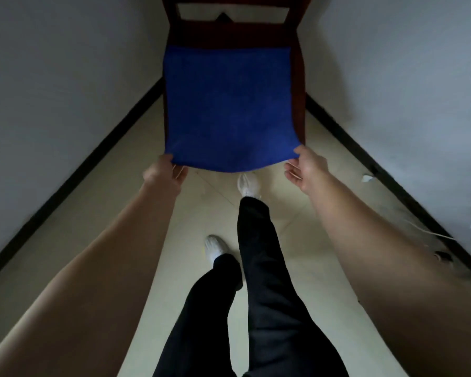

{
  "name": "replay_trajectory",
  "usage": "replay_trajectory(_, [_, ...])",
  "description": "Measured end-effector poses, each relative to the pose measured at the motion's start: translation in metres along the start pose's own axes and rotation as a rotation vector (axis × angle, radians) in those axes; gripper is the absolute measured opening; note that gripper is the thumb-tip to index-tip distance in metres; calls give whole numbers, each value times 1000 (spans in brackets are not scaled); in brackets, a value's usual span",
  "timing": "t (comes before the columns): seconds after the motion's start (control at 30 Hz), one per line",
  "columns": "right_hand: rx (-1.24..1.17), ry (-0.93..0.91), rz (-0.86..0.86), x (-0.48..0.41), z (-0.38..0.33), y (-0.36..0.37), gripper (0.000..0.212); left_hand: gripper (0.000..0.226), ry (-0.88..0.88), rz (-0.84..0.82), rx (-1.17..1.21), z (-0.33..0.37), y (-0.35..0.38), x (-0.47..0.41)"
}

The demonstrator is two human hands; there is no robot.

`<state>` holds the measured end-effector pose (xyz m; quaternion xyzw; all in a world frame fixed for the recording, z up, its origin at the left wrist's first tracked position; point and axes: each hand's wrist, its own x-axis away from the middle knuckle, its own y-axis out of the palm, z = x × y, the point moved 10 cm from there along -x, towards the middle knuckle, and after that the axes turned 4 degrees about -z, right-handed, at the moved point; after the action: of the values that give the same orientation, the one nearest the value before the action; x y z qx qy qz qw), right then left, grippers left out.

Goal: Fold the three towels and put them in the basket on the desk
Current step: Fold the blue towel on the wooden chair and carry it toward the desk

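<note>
A blue towel (227, 107) lies spread flat over the seat of a dark wooden chair (229, 36), its near edge hanging a little past the seat front. My left hand (165, 174) pinches the towel's near left corner. My right hand (306, 167) pinches the near right corner between thumb and fingers. Both arms reach forward. No basket, desk or other towel is in view.
The chair stands at the end of a narrow corridor between two pale walls with black skirting (74, 172). My legs in black trousers and white shoes (246, 185) are on the cream floor. A white cable (430, 232) and small debris lie by the right wall.
</note>
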<state>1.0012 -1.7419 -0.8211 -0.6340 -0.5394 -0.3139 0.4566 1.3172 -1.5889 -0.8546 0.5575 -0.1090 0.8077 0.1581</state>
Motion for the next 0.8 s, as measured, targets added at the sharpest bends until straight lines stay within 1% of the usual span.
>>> replay_trajectory(0.1, [67, 109, -1, -23, 40, -6, 19, 32, -60, 71, -46, -34, -26, -21])
replay_trajectory(0.17, [77, 160, 0, -32, 51, -9, 23, 30, -93, 111, -63, -43, -32, -25])
replay_trajectory(0.23, [60, 170, -12, -36, 46, -8, 23, 24, -122, 144, -86, -42, -33, -26])
replay_trajectory(0.33, [9, 144, -34, -42, 14, 5, 17, 9, -131, 195, -109, -18, -21, -27])
replay_trajectory(0.37, [-26, 134, -49, -44, 0, 11, 15, 8, -121, 195, -102, -7, -13, -29])
replay_trajectory(0.43, [-93, 123, -101, -52, -34, 29, 13, 19, -81, 161, -71, 23, 12, -36])
replay_trajectory(0.5, [-120, 110, -150, -59, -68, 47, 13, 23, -26, 102, -73, 55, 39, -43])
replay_trajectory(0.53, [-121, 98, -173, -64, -85, 57, 13, 22, 0, 72, -93, 72, 54, -47])
replay_trajectory(0.6, [-109, 69, -209, -74, -113, 71, 13, 14, 46, 22, -152, 98, 76, -58])
replay_trajectory(0.67, [-88, 47, -208, -85, -134, 79, 13, 8, 84, -6, -186, 118, 92, -69])
replay_trajectory(0.73, [-87, 33, -201, -96, -147, 83, 13, 16, 109, -12, -215, 133, 103, -78])
replay_trajectory(0.8, [-90, 24, -206, -110, -157, 89, 13, 35, 140, -34, -215, 145, 114, -89])
